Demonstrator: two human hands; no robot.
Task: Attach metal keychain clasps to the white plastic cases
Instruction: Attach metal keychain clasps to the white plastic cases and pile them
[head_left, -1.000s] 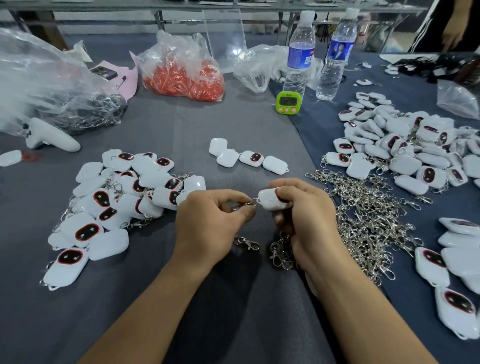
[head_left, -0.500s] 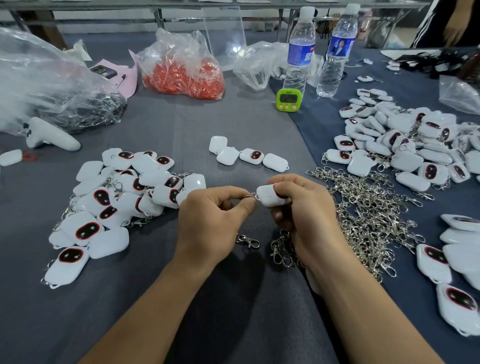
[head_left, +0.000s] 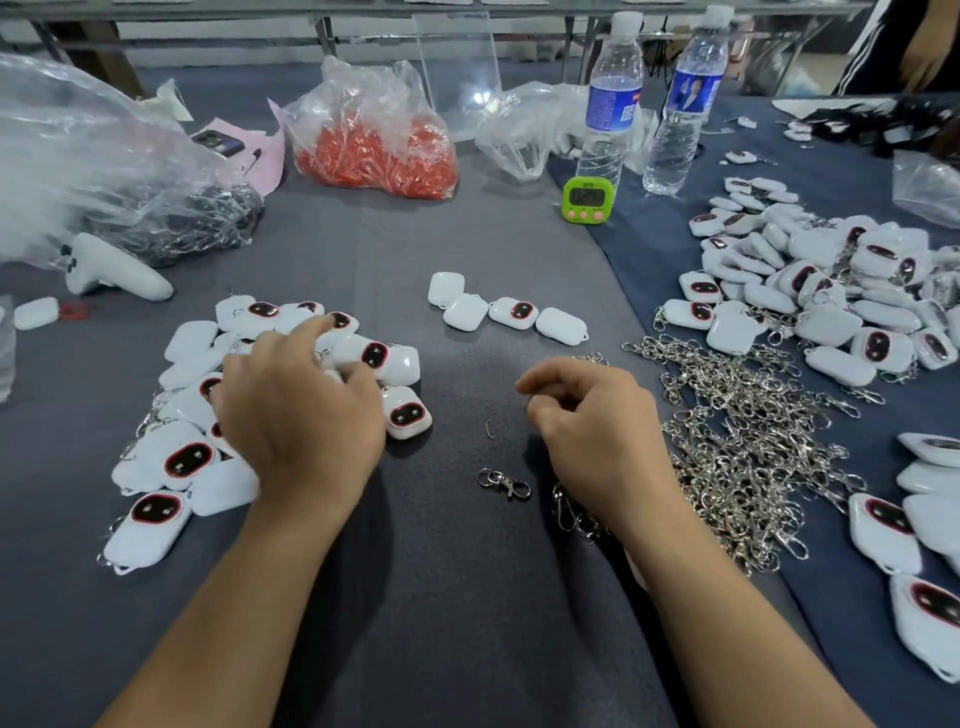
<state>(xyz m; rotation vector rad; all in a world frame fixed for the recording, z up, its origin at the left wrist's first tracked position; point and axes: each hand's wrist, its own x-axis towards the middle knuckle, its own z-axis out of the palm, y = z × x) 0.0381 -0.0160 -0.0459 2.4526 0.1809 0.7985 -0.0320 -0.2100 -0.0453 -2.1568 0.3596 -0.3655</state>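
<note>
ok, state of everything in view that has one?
left hand, fingers spread on the left case pile
right hand, loosely curled, nothing seen in it
loose clasp, flat on the cloth, unattached
clasp heap, tangled, loose
row of four cases, lying flat
water bottles, upright, capped
timer, upright, digits showing

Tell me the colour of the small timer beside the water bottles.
The timer is bright green with pink buttons; the head view shows it best.
</note>
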